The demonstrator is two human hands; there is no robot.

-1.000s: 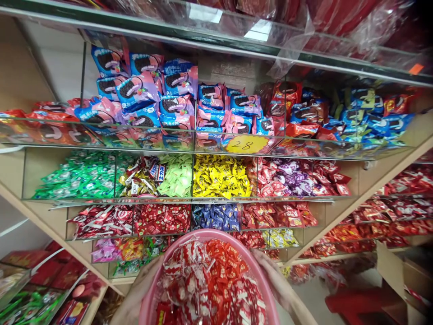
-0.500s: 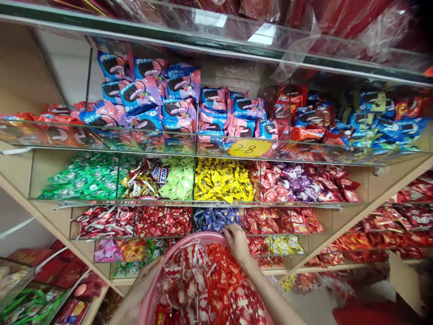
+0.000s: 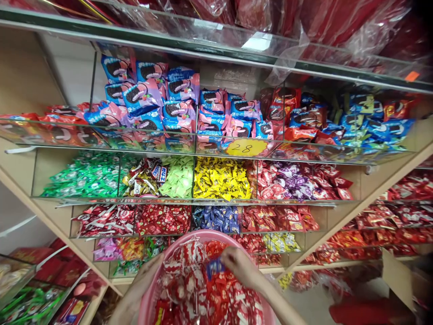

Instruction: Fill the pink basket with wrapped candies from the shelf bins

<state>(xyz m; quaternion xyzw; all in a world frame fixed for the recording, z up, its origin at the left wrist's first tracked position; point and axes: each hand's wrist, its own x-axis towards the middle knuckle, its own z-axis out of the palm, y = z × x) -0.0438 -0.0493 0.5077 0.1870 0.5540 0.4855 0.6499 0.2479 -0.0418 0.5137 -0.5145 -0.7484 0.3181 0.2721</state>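
A pink basin (image 3: 151,295) full of red and red-and-white wrapped candies (image 3: 192,291) is at the bottom centre. My left hand (image 3: 147,276) presses against its outer left side, the fingertips partly hidden by the rim. Inside the rim, above the red candies, my right hand (image 3: 238,266) has its fingers closed on a blue-wrapped candy (image 3: 215,269), slightly blurred. Just beyond the basin, blue-wrapped candies (image 3: 216,219) fill a compartment of a lower shelf.
Stepped shelves with clear fronts hold green candies (image 3: 86,174), yellow candies (image 3: 221,178) and blue-and-pink cookie packs (image 3: 145,97). A yellow price tag (image 3: 246,147) reads 28. Red packs (image 3: 385,216) line shelves at right. An open cardboard box (image 3: 397,277) stands lower right.
My right hand has drawn back from the blue candy compartment to over the basin, with a blue-wrapped candy now showing at its fingertips. My left hand stays at the basin's side.
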